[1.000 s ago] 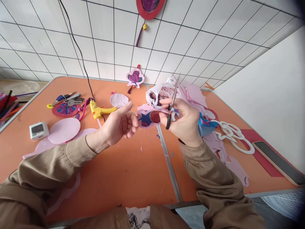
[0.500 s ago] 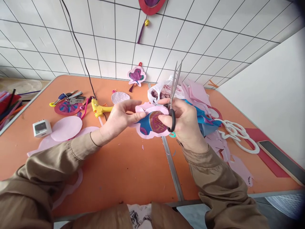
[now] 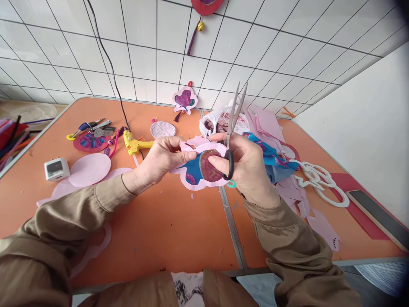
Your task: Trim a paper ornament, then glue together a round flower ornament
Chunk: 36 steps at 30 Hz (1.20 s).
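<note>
Nearest, small paper scraps (image 3: 192, 196) lie on the bare front of the desk (image 3: 153, 247). Just beyond them, the cut-out (image 3: 193, 167), blue cloth edged in pink, hangs above the desk between both hands. The left hand (image 3: 161, 158), free a second ago, now pinches its left edge, thumb in front. The right hand (image 3: 247, 164) grips the opposite side, thumb across the round motif, and also keeps the scissors (image 3: 235, 113), blades pointing up and slightly parted. Held from two sides, the piece seems steadier for handling; the blades are clear of its edge. Farther off, a yellow glue gun (image 3: 131, 143) stands left of a white bag (image 3: 211, 123); a butterfly-like ornament (image 3: 185, 99) leans against the wall.
</note>
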{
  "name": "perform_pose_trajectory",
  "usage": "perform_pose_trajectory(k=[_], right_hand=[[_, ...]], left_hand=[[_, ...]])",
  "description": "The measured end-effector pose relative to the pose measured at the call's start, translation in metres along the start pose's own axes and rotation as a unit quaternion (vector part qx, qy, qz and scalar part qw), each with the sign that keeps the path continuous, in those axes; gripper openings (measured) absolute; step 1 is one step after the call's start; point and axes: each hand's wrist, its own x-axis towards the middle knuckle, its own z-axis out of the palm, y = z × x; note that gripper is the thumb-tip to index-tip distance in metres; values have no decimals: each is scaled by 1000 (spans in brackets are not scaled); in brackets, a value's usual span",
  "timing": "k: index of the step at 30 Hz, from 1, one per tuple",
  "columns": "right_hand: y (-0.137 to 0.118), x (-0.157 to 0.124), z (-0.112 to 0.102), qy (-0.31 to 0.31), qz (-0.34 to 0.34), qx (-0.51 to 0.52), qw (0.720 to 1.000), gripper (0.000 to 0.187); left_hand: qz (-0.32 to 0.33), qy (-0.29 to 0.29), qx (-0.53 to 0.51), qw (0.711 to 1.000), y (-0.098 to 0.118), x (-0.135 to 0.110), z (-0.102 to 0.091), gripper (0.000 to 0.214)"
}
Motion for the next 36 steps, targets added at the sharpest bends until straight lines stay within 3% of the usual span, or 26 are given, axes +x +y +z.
perform_pose_trajectory(k=[8, 11, 15, 22, 36], right_hand=[[4, -8, 4, 29, -98, -97, 990, 26], [6, -11, 5, 32, -140, -107, 984, 27], [7, -13, 4, 24, -146, -71, 986, 30], [5, -13, 4, 23, -150, -77, 985, 30], [13, -12, 3, 48, -185, -102, 976, 33]], left_hand=[[32, 1, 27, 999, 4, -3, 3, 36], [103, 10, 90, 991, 4, -5, 0, 29], [196, 10, 162, 967, 4, -7, -4, 20], [199, -3, 172, 965, 7, -8, -3, 19], [272, -40, 183, 944, -3, 2, -10, 29]])
